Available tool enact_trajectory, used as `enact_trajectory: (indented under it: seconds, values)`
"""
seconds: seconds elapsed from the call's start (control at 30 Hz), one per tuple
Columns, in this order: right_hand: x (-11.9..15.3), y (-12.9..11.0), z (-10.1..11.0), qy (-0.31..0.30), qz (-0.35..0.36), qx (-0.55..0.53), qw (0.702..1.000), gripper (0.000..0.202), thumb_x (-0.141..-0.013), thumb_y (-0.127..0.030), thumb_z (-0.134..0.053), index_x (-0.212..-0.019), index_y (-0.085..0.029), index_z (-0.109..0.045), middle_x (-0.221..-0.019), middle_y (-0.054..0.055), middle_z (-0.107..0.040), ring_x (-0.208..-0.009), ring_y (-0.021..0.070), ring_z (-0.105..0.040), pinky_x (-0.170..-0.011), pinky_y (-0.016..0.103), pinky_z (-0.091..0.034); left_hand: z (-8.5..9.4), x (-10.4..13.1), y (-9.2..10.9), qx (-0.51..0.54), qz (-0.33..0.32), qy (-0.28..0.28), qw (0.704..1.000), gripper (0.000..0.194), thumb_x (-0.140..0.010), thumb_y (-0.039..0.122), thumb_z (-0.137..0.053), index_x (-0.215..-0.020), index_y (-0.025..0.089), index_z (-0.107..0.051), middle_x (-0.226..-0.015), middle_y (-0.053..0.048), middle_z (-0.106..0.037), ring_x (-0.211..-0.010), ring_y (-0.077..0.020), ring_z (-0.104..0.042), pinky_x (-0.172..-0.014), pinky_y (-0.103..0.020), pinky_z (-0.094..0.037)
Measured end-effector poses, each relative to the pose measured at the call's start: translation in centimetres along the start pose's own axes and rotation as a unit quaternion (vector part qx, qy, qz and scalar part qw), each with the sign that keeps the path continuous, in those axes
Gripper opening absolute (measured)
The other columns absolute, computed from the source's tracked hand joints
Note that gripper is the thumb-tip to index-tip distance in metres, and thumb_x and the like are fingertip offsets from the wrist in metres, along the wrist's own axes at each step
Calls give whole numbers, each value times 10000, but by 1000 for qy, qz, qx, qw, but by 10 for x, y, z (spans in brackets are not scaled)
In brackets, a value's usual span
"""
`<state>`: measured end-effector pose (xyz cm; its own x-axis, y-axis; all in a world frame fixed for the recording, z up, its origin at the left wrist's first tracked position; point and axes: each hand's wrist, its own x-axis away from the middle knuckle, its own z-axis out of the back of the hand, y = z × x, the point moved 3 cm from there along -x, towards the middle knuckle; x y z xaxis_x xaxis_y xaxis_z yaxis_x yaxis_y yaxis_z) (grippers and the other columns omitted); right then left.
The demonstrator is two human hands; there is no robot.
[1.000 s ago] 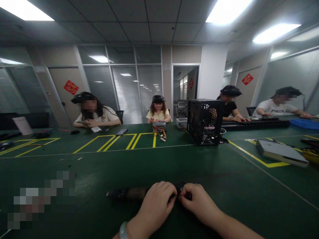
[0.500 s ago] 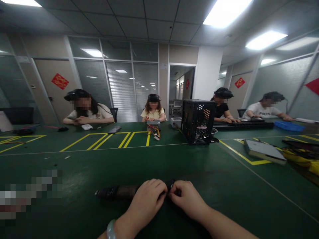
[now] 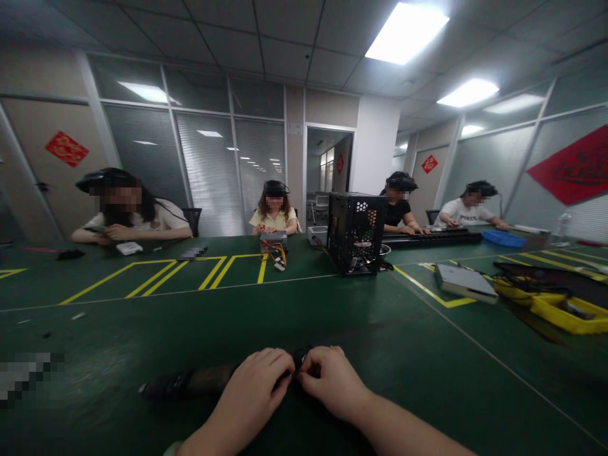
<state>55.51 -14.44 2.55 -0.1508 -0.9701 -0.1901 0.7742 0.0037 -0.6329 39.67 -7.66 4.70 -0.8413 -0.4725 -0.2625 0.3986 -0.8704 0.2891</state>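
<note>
A long dark shaft [image 3: 206,382] lies across the green table in front of me. Its left part is black and looks ribbed, with a small pale tip, and the middle is brownish. My left hand [image 3: 259,386] lies closed over the shaft, thumb and fingers pinched near its right part. Close beside it, my right hand [image 3: 327,377] is closed too, fingertips pinched together against the black right part. What those fingertips hold is hidden. Between the hands a bit of the black part shows; my hands cover much of the shaft's right side.
Farther back stands a black computer case [image 3: 356,234], with a power supply [image 3: 273,237] and its coloured cables to its left. At right are a flat grey box [image 3: 465,283], a yellow tray [image 3: 570,315] and a blue tray [image 3: 503,239]. Several people sit along the far side.
The view has turned to the right, so the table and my hands appear farther left. Both hands keep nearly the same closed pose at the shaft.
</note>
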Motion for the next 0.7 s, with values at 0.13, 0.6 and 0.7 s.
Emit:
enact_trajectory:
  seconds: [0.13,0.6,0.7]
  values:
    - [0,-1,0,2,4,-17,1000,59,-799,-242,-655,-756,-213,-682,-773,-43,-690,-771,137,-610,-779,255,-357,-1,-1,-3,11,12,1,1000,196,-862,178,-487,-999,249,-606,-999,-10,-626,-920,-185,-568,-828,-318,-416]
    - [-1,1,-2,11,-11,-17,1000,49,-772,-216,-656,-729,-212,-678,-754,-47,-696,-754,134,-615,-823,271,-334,-7,-3,-12,38,18,0,999,235,-856,191,-488,-1036,283,-608,-1044,-8,-640,-939,-195,-581,-838,-319,-430]
    - [-1,1,-3,6,-18,-6,1000,60,-778,-220,-646,-731,-210,-681,-755,-43,-695,-769,135,-618,-855,279,-327,-9,-3,-14,42,23,-6,999,219,-853,218,-498,-1028,266,-619,-1042,-28,-647,-949,-210,-585,-844,-328,-439]
